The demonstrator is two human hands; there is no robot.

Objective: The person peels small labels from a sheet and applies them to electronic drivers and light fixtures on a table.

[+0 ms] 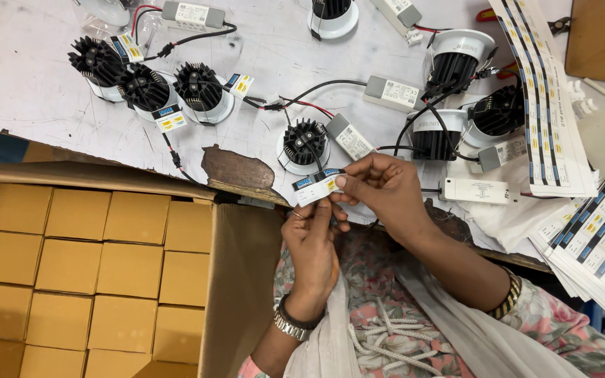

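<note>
Head view: worn white worktop (29,77), laminate chipped through to brown at the near edge. Cluttered with black finned downlight units (304,143) in white rims, grey driver boxes (391,92), black and red leads between them. Several units further left (198,87) already tagged with small blue-yellow-white labels. Long printed label sheets (547,105) draped over the right side, more fanned at the far right. Open cardboard carton (92,266) below the table edge on the left, packed with plain brown boxes in rows.

Held between both hands just off the near table edge, right below the nearest downlight: one small label (316,187), white with blue and yellow patches. Left hand (313,245) came up from below, thumb and fingertips pinched on the label's lower edge. Right hand (386,192) reached in from the right, thumb and forefinger pinched on its right end, other fingers curled under. Both wrists banded, left with a metal watch.

Judged to handle as thin paper or film: near weightless, floppy, easily creased or curled, likely tacky on one face. Best gripped at edges and corners only, printed face kept flat, no pulling across the middle.
</note>
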